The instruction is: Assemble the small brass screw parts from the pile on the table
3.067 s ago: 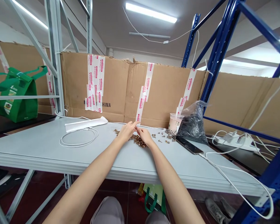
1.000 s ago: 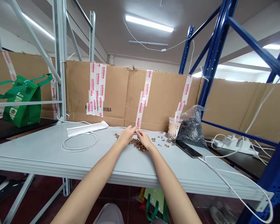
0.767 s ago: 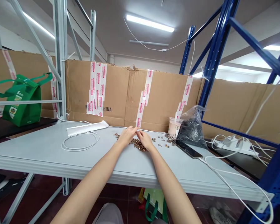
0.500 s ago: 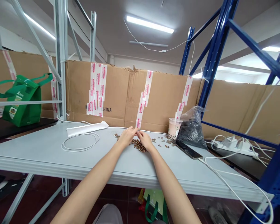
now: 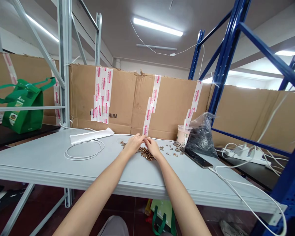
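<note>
My left hand (image 5: 135, 143) and my right hand (image 5: 151, 147) meet at the fingertips above the grey table. Both are closed in a pinch, and whatever sits between the fingers is too small to make out. Just below and between them lies a pile of small brass-coloured screw-like parts (image 5: 147, 154), partly covered by my hands. A few more of these parts (image 5: 123, 143) show to the left of my left hand. Off to the right, several loose small metal parts (image 5: 175, 154) are scattered near a cup.
A bubble tea cup (image 5: 183, 136), a clear bag of dark contents (image 5: 203, 137) and a phone (image 5: 198, 158) with a white cable stand right. On the left lie a white paper strip (image 5: 92, 135) and a coiled cable (image 5: 85, 159). Cardboard (image 5: 123, 98) walls the back of the table (image 5: 88, 173).
Almost nothing differs. My hands stay together over the pile, with only a very slight shift of the view.
</note>
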A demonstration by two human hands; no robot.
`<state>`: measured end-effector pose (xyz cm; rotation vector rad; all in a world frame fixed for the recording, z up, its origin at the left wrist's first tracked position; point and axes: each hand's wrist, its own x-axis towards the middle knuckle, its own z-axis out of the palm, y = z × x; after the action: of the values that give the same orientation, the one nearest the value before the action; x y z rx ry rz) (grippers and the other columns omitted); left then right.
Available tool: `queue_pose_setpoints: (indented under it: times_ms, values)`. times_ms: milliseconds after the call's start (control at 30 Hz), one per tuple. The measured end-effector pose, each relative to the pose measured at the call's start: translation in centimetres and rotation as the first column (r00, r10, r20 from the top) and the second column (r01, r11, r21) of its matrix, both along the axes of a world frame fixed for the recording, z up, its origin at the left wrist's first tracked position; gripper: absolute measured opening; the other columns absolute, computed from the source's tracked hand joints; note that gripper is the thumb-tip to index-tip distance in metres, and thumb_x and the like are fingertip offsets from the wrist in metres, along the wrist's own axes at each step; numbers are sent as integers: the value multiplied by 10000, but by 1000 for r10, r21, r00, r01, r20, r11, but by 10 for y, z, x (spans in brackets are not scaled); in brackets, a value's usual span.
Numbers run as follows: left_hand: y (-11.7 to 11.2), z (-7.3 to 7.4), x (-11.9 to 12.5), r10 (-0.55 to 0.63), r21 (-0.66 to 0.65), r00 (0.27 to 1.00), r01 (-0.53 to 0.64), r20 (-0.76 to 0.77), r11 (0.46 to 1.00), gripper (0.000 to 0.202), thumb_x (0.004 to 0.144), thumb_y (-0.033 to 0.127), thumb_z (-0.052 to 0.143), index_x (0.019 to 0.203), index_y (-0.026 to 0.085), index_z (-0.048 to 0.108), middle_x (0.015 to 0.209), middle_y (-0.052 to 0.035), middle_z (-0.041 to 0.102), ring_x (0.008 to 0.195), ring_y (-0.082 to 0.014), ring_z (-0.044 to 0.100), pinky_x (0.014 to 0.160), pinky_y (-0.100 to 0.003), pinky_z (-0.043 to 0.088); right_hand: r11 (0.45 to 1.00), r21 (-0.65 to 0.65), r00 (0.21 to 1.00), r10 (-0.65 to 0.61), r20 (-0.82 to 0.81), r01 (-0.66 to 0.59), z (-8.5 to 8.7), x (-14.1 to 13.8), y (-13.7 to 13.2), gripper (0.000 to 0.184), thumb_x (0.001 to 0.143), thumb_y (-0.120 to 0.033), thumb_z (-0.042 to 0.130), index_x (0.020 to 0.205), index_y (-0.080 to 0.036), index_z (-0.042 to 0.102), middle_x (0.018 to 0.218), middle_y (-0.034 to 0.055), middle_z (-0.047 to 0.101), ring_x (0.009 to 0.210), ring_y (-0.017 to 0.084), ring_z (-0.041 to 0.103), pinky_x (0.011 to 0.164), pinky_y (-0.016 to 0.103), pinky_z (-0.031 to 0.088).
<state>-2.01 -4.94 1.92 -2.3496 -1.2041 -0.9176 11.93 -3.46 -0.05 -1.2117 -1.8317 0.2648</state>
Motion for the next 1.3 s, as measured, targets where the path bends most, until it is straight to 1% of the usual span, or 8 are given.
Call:
queue_pose_setpoints:
  times_ms: [400,533,700,867,967,1067,1167,1300]
  values:
    - [1,-2,0,-16,37,999,17,-28,999,272,846,278,411,1110,218,433,875,-39,516,838,-158,509,658,-226,408,999,-19,999,-26,37,26,1,2,0,375,805,-475,345,740,-170,553,676,-2,580,613,116,499,593,220,328]
    - [2,0,-1,13,47,1000,-13,-16,999,353,824,305,450,1157,206,387,962,-50,533,950,-180,464,729,-246,398,978,-28,972,-202,121,207,5,10,-2,289,814,-418,381,823,-206,578,790,8,625,730,148,541,643,249,327]
    - [11,-1,-19,323,6,945,-323,-52,946,245,795,110,413,1024,122,498,985,-118,533,1003,-241,426,795,-324,356,769,116,703,-626,336,629,4,26,-8,173,798,-250,456,851,-162,594,845,112,625,893,241,523,783,378,263]
    - [18,-3,-35,513,-219,844,-536,-159,815,255,755,26,386,916,85,576,995,-166,549,1016,-271,434,816,-361,333,629,165,518,-739,431,759,2,39,-11,211,757,-88,450,909,-112,594,921,177,588,953,273,476,793,413,250]
    - [19,-3,-36,523,-284,834,-552,-175,784,252,753,33,397,900,93,592,976,-162,572,999,-269,459,810,-356,342,770,176,672,-626,395,614,4,31,-11,233,753,-108,478,950,-168,587,992,127,560,978,241,454,787,365,296]
    - [19,-4,-35,517,-317,837,-546,-178,775,255,750,32,404,907,96,594,951,-160,587,967,-259,494,794,-341,358,977,129,879,-209,429,169,3,12,-10,205,759,-209,529,951,-232,596,987,54,554,968,178,455,810,294,326]
    - [19,-4,-35,517,-355,838,-544,-176,760,230,751,57,435,917,91,592,948,-170,590,952,-262,518,785,-333,373,984,69,869,110,482,-163,-1,-5,-11,238,755,-265,548,986,-268,605,985,26,557,959,156,462,824,270,336]
    - [19,-5,-37,516,-401,839,-538,-172,741,239,755,57,427,924,92,592,950,-172,594,936,-264,541,773,-332,389,978,-7,846,182,501,-207,-4,-9,-12,217,747,-230,552,939,-262,648,942,28,584,914,159,489,809,269,348]
